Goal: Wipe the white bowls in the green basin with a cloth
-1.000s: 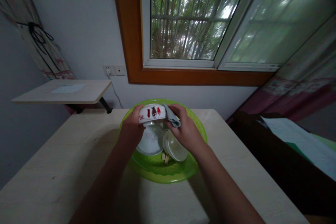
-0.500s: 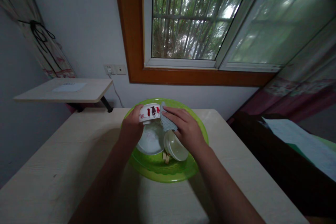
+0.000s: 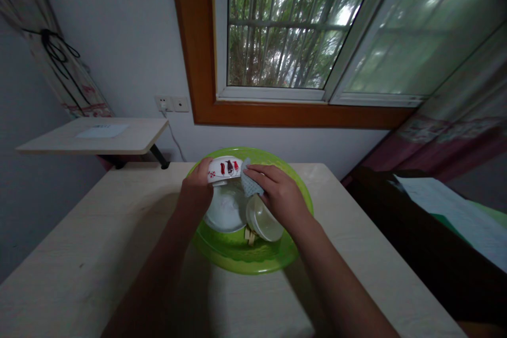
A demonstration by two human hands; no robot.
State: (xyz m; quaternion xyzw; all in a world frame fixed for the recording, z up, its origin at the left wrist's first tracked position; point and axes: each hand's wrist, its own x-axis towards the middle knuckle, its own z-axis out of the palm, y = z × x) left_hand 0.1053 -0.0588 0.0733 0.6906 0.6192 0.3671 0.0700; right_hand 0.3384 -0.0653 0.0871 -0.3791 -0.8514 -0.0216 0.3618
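My left hand [image 3: 197, 185] grips the left side of a white bowl [image 3: 224, 168] with red and dark patterns on its outer wall, tilted on its side above a green basin [image 3: 253, 265]. A grey-blue cloth [image 3: 250, 186] is pinched in my right hand [image 3: 282, 194], pressed against the right end of that bowl. Inside the basin, a larger white dish [image 3: 226, 211] lies under the held bowl. Beside it leans a cream-coloured bowl [image 3: 266, 224], partly beneath my right hand. Small pale wooden pieces [image 3: 249, 235] sit between these two; their kind is unclear.
The basin stands on a pale wooden table [image 3: 130, 253]. A raised small shelf [image 3: 130, 140] with a paper on it is at the back left. Behind are a wall socket [image 3: 163, 103] with a cable and a window [image 3: 285, 26]. Papers [image 3: 447, 211] lie on a dark surface at right.
The cloth and my right fingers have shifted slightly at the bowl's right end. My left hand keeps its grip on the bowl. The whole view has moved a little.
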